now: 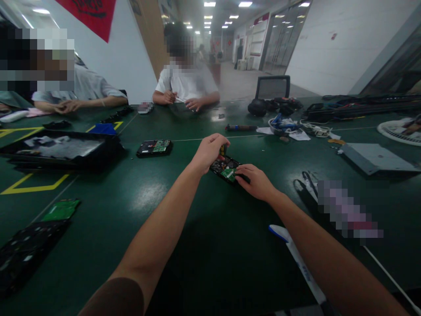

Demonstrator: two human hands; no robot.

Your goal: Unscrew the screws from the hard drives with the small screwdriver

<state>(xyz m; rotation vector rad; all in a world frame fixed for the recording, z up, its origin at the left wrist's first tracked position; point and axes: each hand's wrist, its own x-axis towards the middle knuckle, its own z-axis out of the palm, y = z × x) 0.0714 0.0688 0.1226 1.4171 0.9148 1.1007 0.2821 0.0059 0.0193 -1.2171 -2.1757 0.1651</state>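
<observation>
A black hard drive with a green circuit board lies on the dark green table in front of me, turned at an angle. My left hand is closed around a short yellow-and-black screwdriver, held upright over the drive's far part; its tip is hidden. With thumb and fingers, my right hand grips the drive's right edge beside the green board. Another hard drive rests flat to the left of my left hand, its board showing.
Black trays stand at left, near several drives at lower left. A grey metal box, a basket of cables and a blurred lanyard badge lie at right. A person sits opposite, another at left.
</observation>
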